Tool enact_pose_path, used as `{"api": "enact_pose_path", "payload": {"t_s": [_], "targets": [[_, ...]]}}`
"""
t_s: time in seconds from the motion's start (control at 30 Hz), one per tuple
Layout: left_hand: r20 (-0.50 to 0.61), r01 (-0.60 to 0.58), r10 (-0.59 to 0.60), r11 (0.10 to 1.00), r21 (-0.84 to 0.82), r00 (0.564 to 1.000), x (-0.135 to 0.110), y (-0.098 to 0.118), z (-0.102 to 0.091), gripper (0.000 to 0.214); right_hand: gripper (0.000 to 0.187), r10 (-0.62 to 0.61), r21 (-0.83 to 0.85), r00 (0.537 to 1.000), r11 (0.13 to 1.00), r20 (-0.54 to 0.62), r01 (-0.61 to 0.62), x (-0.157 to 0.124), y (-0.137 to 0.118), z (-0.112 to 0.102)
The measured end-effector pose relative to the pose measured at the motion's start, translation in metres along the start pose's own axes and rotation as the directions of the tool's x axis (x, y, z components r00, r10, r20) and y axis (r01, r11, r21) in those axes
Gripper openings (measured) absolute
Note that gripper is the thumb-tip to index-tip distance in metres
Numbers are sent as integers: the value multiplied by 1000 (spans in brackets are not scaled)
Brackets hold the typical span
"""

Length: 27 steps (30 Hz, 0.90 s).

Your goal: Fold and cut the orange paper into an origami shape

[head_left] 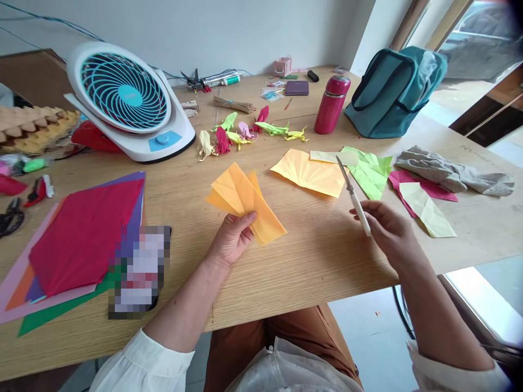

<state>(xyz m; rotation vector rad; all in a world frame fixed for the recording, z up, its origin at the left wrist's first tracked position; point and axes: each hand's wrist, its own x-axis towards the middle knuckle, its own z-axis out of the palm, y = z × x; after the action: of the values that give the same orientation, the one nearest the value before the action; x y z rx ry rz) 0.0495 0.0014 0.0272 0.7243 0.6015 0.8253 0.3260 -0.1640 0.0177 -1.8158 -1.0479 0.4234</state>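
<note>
Over light-brown wooden tabletop (302,261): left hand (232,239) gripping folded orange paper sheet (232,188), thumb (248,219) on top. Right hand (388,231) gripping cream-handled metal knife (360,213), blade (344,173) pointing away. Creased orange paper sheet (304,173) lying on tabletop beyond hands.

Daylight: bright, from wide opening (466,90) at upper right. Shadows: soft, on pale-brown wood-grain tabletop (302,261). Dark-edged rectangular phone (139,272): pixelated. Right corners: darkened; edges stretched.

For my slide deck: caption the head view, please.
Left hand holds folded orange paper; right hand holds a pale-handled knife.
</note>
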Motion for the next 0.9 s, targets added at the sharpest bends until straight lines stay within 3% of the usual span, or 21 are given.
{"api": "enact_pose_path", "payload": {"t_s": [0.07,0.2,0.37,0.47,0.73,0.9], "targets": [[-13,-20,19,999,-33,1000,0,1,1,62,47,34,241,983,967,179,-78,-13,-15,12],[-31,-40,38,997,-69,999,0,2,1,63,50,35,379,898,899,440,-221,-36,-40,34],[-33,-43,40,993,-112,999,0,4,2,65,60,-108,386,692,885,714,-260,-50,-56,44],[-45,-27,21,989,-144,999,0,4,2,62,62,-157,378,607,889,779,-257,-52,-59,44],[-123,26,-50,981,-191,991,-1,7,1,45,60,-170,368,506,873,845,-320,-58,-59,41],[-162,55,-87,980,-190,983,-2,8,5,44,59,-181,376,473,855,862,-358,-62,-58,43]]}}
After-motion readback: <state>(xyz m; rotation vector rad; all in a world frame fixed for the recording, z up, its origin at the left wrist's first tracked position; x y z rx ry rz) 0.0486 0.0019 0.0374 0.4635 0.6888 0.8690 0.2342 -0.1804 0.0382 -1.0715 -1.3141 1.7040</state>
